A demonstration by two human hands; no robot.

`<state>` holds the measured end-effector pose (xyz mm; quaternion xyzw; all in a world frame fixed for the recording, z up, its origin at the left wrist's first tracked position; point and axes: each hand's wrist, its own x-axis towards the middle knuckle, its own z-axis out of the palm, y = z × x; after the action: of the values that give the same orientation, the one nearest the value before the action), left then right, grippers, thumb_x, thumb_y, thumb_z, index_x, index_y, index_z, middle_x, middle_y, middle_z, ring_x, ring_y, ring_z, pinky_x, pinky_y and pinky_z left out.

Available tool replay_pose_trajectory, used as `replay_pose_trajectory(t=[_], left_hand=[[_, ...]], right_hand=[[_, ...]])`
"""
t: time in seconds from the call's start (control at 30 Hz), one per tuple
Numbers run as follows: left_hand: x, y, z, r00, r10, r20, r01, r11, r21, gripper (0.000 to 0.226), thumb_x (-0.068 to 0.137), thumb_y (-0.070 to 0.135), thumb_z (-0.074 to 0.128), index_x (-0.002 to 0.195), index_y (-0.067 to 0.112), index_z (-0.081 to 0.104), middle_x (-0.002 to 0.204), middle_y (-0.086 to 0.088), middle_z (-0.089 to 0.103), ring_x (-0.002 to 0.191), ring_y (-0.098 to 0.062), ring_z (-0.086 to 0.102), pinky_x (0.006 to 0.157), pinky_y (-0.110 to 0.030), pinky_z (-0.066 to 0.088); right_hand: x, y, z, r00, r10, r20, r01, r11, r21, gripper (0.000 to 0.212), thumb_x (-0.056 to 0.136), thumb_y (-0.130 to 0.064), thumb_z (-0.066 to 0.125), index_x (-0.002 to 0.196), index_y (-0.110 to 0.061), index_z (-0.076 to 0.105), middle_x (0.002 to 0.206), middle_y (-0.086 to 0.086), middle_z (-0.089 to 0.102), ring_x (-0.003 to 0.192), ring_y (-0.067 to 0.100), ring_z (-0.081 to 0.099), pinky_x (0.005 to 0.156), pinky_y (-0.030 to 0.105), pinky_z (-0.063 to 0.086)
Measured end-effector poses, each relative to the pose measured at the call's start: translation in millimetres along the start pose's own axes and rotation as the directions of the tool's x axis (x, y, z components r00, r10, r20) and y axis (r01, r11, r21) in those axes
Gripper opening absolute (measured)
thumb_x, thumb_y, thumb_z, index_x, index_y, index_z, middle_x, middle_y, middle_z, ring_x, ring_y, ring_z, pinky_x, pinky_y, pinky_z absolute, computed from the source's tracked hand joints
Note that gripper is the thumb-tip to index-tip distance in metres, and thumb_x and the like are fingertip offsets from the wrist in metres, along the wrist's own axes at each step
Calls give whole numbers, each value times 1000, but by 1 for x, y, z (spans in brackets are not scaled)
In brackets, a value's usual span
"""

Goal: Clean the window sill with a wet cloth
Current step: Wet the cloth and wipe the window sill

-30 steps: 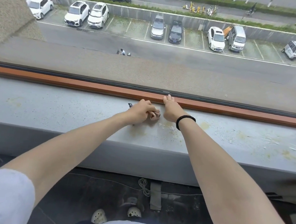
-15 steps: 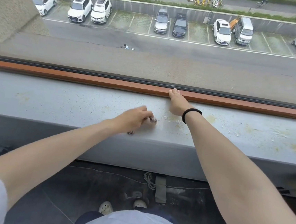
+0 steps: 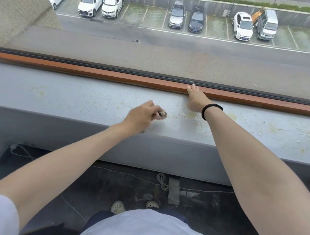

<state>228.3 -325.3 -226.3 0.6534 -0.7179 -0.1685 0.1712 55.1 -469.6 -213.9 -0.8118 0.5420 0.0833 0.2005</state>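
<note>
Head view, nearest first: a pale shirt (image 3: pixel 151 230) fills the bottom edge, and past it two light shoes (image 3: pixel 118 207) stand on a dark floor (image 3: pixel 106 184). A coiled cord (image 3: pixel 161 181) and a strip of grey tape (image 3: pixel 174 190) lie on the floor just below the wall.

Both bare arms reach forward onto the grey sill (image 3: pixel 57 96), which is speckled with dirt and yellowish stains (image 3: pixel 190 118). The left hand (image 3: pixel 141 116) sits near the sill's front edge, fingers curled round a small cloth (image 3: pixel 161 115). Only a blurred wad of the cloth shows past the fingers, pressed to the sill just left of the stains.

The right hand (image 3: pixel 195 100) lies flat farther back, fingers straight and holding nothing. Its palm rests on the sill and its fingertips touch the brown frame (image 3: pixel 98 72) along the bottom of the window. A black band (image 3: pixel 212 108) circles that wrist.

Beyond the glass, a grey ledge (image 3: pixel 156 57) and a road lie below, with parked cars (image 3: pixel 90 2) in a row on the far side.
</note>
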Motion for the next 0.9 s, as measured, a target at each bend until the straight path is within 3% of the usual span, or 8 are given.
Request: replay_pose_trajectory(t=[0.1,0.3,0.47,0.53,0.63,0.7,0.8,0.9], left_hand=[[0,-14,-1,993,-111,-30,113,992,49,28,97,23,48,120,14,60,103,-9,52,86,-27,56,63,-30,40],[-30,22,28,986,138,95,-135,990,-32,26,95,12,49,118,13,61,100,-7,52,74,-22,53,57,-31,41],[2,-1,3,974,-204,-98,202,979,-30,26,97,26,48,116,16,62,100,-6,51,81,-22,52,63,-29,38],[-2,-1,6,986,-169,2,169,985,34,28,97,17,45,121,18,60,103,-7,50,86,-26,54,64,-33,43],[-13,15,14,975,33,219,-2,991,-137,34,95,1,41,117,13,63,99,-3,48,81,-23,54,72,-45,51],[-4,14,10,987,43,154,-14,983,-182,28,94,1,46,111,11,66,96,-4,50,82,-25,56,75,-46,50],[14,-6,2,981,-177,-77,163,974,-155,19,94,17,54,109,13,66,94,-2,48,84,-21,53,79,-40,49],[18,-7,8,983,-178,40,182,977,-112,35,94,2,39,115,16,63,98,0,45,88,-18,52,80,-31,45]], right_hand=[[-1,-1,-1,1000,2,5,-2,1000,-19,69,88,13,26,151,-3,3,158,14,-7,147,26,-1,119,39,10],[-1,1,-4,1000,1,6,-1,1000,-23,69,88,13,26,151,-4,3,158,14,-7,147,26,-1,119,38,10],[-1,0,-4,1000,-6,3,6,999,-35,70,87,14,25,151,-3,4,158,14,-6,147,26,0,119,39,10],[-1,0,-5,1000,-13,8,13,999,-35,70,87,14,25,151,-4,4,158,14,-6,147,26,0,119,39,10],[-5,10,-14,998,-60,9,60,998,-14,68,88,11,28,151,-6,10,159,13,0,147,26,5,119,40,11],[-9,20,-17,995,-103,9,103,994,-20,68,88,12,28,151,-8,13,159,12,4,147,25,7,119,41,10],[-15,36,-12,992,-120,-29,119,992,-33,73,84,16,28,151,-7,13,159,12,2,147,23,3,119,42,6],[-20,56,-5,993,-85,-80,84,996,-12,74,82,18,28,150,-5,13,159,13,0,147,23,1,119,42,5]])
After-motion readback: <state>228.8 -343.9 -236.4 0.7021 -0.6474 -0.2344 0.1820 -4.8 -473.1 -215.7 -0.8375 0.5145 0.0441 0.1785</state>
